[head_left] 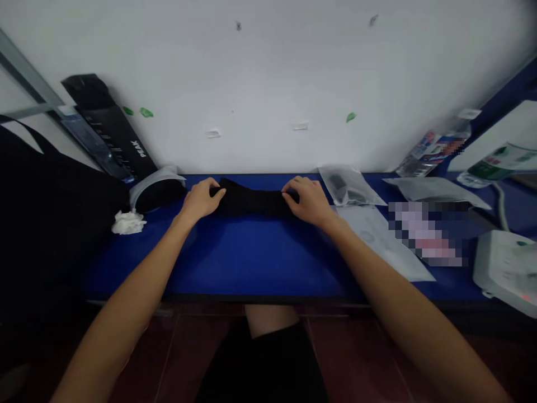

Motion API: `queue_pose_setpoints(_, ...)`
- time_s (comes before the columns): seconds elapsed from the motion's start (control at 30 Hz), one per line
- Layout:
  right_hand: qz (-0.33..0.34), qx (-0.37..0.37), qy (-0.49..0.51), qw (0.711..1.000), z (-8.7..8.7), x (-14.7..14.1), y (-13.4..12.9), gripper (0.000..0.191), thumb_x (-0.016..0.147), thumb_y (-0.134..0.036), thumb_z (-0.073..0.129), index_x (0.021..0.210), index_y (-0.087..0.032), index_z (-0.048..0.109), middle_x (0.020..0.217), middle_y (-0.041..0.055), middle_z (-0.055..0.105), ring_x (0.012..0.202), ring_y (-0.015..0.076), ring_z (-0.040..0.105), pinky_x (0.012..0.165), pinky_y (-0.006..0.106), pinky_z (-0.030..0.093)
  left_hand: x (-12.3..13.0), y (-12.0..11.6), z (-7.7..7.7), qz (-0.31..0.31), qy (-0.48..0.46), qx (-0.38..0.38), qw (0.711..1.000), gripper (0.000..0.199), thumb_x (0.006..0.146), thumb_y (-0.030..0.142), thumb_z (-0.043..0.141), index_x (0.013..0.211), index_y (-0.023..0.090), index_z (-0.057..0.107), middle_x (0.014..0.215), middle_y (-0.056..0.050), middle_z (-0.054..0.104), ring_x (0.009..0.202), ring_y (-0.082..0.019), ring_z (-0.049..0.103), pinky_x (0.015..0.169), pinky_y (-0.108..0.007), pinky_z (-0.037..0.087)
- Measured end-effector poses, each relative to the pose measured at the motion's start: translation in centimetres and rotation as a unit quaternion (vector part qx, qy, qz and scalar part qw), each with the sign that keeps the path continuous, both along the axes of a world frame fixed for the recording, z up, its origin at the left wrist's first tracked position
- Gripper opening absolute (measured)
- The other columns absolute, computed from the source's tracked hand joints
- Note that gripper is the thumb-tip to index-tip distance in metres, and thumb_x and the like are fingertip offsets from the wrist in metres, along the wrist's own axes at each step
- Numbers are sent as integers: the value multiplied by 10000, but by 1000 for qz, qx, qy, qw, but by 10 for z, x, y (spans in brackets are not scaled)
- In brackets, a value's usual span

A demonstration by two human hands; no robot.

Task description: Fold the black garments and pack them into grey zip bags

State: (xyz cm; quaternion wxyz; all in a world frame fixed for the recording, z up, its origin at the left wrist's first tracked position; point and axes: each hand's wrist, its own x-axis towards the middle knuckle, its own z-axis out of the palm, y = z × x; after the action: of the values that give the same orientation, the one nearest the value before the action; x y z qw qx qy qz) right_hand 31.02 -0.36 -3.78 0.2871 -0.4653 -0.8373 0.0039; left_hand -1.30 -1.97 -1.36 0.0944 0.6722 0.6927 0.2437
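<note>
While both hands pinch its ends, a dark strip of cloth (258,202) lies across the far part of the blue table (251,257), near the wall. Left hand (201,199): thumb and fingers closed on one upper corner. Right hand (309,200): same pinch at the opposite end. The wide hold seems to keep the strip spread; whether its lower edge rests flat is too dark to tell. Just left, a pale-rimmed black item (158,190), then crumpled tissue (128,223), both outside the working space. Right: a clear pouch (349,189) above a flat white sheet (381,238). Farther out, the labelled black packet (111,126) leans on the wall, presumably for support; a bottle (436,144) tilts opposite.
</note>
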Motion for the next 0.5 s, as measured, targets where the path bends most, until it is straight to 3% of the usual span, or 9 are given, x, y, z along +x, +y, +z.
queue_pose_setpoints(0.07,-27,8,1,1000,-5,0,2,178,1010,-290,567,1088,-233,715,1147,142,747,1105,354,666,991,519,457,3,0,-5,31,8,-1,999,241,978,415,689,1148,244,675,1281,-132,727,1265,-353,652,1103,-507,513)
queue_pose_setpoints(0.17,-60,-16,-20,998,-16,2,7,246,1020,-363,591,1180,-224,717,1219,170,728,1160,386,652,997,546,469,5,-1,-6,90,57,-22,994,521,903,520,778,1279,190,633,1442,-233,640,1400,-450,572,1113,-574,495)
queue_pose_setpoints(0.23,-65,-35,-30,997,-23,5,12,282,1028,-403,599,1215,-230,718,1251,176,722,1183,397,647,1001,560,481,2,-1,-4,116,69,-59,989,623,853,616,804,1251,162,651,1414,-273,650,1409,-506,560,1101,-603,489)
queue_pose_setpoints(0.37,-60,-37,-30,997,-25,6,14,284,1023,-401,606,1229,-243,724,1236,165,733,1174,397,655,1012,580,491,-4,1,4,94,50,-108,988,459,859,661,768,907,211,688,1053,-199,765,1186,-483,690,999,-574,530)
queue_pose_setpoints(0.5,-50,4,-13,999,-9,-3,0,306,985,-268,608,1263,-231,729,1249,172,738,1181,395,662,1041,592,472,2,-2,9,95,2,-43,995,291,866,461,788,974,231,646,1082,-151,752,1127,-401,707,960,-513,550)
